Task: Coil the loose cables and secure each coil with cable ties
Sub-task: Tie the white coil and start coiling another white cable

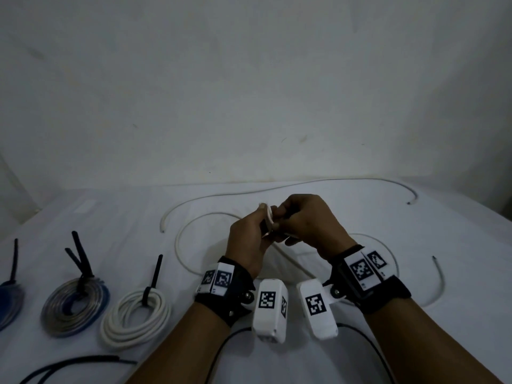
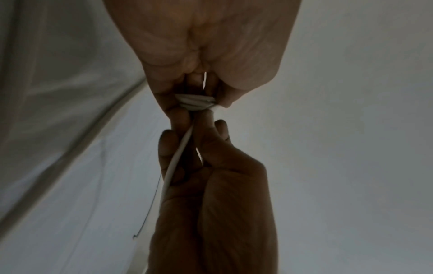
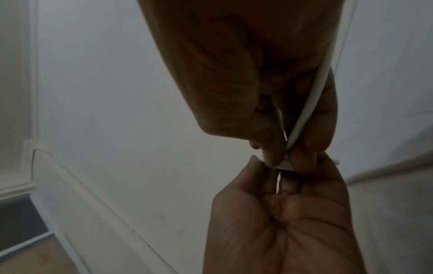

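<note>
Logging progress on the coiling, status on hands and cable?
Left hand and right hand both pinch white cable, small coil started. Three tied coils at left. Nothing in the way.

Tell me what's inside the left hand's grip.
A few tight turns of thin white cable show between the left hand's fingers; the right hand feeds more. The coil's far side is hidden.

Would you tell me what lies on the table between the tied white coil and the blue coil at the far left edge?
In the head view, one tied coil of clear and blue cable lies between the white coil and the blue coil, apart from both.
</note>
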